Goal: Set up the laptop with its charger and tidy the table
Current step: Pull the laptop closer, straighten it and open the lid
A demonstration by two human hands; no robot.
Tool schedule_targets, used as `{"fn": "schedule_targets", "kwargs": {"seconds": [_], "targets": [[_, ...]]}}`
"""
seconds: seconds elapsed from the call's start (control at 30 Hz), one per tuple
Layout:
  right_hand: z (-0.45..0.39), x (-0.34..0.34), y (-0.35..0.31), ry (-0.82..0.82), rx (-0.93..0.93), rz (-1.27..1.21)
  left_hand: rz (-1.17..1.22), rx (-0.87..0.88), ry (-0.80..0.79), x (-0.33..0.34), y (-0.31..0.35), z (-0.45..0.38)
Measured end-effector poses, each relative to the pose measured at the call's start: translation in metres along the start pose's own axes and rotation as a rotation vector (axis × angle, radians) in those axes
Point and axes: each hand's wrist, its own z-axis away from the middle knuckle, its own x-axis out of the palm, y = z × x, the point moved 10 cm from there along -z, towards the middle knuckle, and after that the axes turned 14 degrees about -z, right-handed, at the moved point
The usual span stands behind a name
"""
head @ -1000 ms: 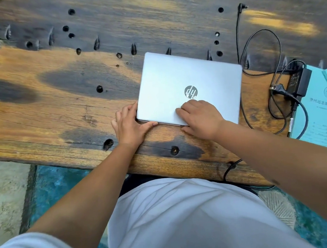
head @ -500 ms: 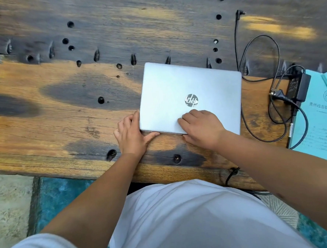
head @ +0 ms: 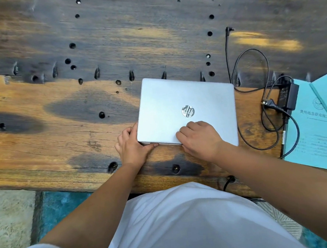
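So the silver laptop [head: 186, 107] sits shut near the table's [head: 64, 141] front edge. Left hand [head: 132, 146] grips its front left corner, thumb along the front edge; right hand [head: 200, 139] rests curled on the lid. Charger [head: 290, 97] and cable [head: 252, 84] lie just right, touching blue booklets [head: 316, 133].

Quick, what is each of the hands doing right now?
Left hand: grips the near left corner of the closed silver laptop, thumb along its front edge.
Right hand: fingers curled, resting on the lid; no grasp.
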Motion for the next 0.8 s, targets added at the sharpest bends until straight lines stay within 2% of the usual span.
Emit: {"fn": "schedule_targets", "kwargs": {"seconds": [0.4, 0.8], "targets": [[0.003, 0.003, -0.003, -0.041, -0.027, 0.082, -0.039, -0.050, 0.048, -0.006, -0.001, 0.005], [0.004, -0.029, -0.008, -0.018, -0.130, 0.142, -0.105, -0.071, -0.032, 0.001, 0.001, 0.005]]}}
